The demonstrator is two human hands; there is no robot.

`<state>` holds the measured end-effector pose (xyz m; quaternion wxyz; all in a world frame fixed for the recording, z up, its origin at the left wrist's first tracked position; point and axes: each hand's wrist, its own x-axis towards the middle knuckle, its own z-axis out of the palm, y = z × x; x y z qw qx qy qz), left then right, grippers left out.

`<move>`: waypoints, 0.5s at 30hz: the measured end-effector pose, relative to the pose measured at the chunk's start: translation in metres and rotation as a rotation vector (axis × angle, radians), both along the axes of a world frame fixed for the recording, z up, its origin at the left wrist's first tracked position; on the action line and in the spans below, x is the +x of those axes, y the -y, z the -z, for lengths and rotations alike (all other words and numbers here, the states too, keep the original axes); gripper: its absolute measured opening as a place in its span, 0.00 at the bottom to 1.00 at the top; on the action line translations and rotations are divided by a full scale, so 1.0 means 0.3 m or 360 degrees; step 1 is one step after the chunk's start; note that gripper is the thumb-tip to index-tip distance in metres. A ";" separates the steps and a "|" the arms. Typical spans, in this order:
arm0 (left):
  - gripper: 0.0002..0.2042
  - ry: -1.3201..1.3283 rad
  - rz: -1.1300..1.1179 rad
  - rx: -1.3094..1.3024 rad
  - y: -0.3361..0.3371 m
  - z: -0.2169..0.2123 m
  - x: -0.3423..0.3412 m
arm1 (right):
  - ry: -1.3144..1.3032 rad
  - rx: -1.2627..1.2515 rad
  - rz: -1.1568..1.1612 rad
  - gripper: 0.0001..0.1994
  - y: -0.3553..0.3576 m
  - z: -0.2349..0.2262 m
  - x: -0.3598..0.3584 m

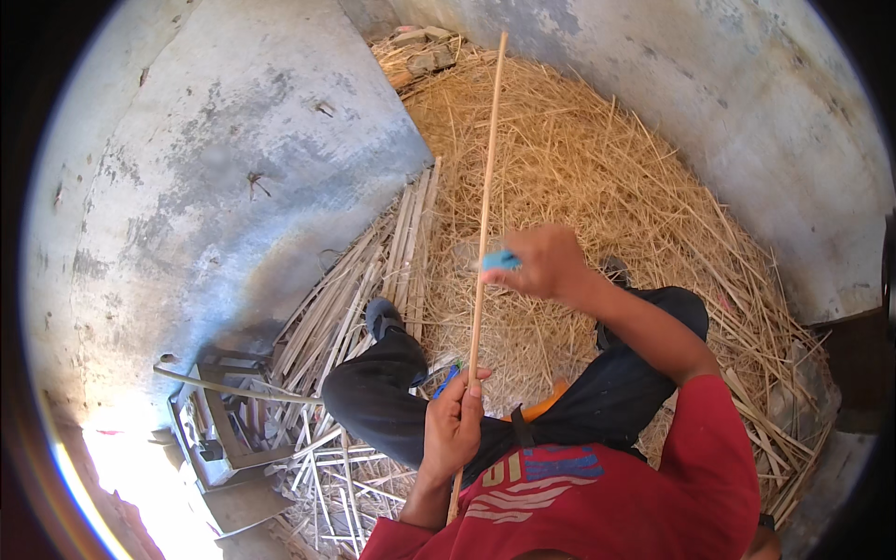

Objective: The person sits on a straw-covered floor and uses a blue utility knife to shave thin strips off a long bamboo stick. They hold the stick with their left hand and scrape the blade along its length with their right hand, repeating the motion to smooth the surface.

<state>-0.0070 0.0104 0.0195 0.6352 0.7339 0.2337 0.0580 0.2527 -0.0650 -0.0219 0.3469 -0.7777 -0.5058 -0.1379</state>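
A: Start at the left. What's there?

B: A grey, weathered concrete wall [215, 168], and at its foot a small wooden frame [219, 425] standing in bright sun. Just right of that lies a pile of split cane strips [359, 280], fanned out on the ground.

A: And the person's hands?

B: The left hand [453, 425] is closed in a fist around the lower part of a long, thin cane stick [486, 187]. The thumb lies up along the shaft. The stick runs from beside the red shirt [597, 495] at the lower edge up past both hands, nearly vertical, its far tip over the straw [597, 159].

A: The right hand?

B: The right hand [544, 263] is higher up, closed around a blue-handled tool [499, 260] pressed against the stick. I can't make out the blade.

A: Anything else around?

B: The person's legs in dark trousers [392, 392] are spread either side of the stick, with something orange [546, 401] showing between them. Loose straw covers the ground out to the right-hand wall [784, 121].
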 end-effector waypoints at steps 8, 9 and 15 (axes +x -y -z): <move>0.11 -0.0069 0.0035 0.0391 0.019 -0.027 -0.036 | 0.0020 -0.0026 0.0131 0.32 0.007 0.011 0.081; 0.11 -0.0089 0.0074 0.0397 0.019 -0.030 -0.043 | -0.0017 -0.0092 0.0241 0.32 0.011 0.003 0.111; 0.10 -0.0099 0.0003 0.0407 0.020 -0.038 -0.053 | 0.0311 0.0152 -0.0065 0.35 0.003 -0.011 -0.030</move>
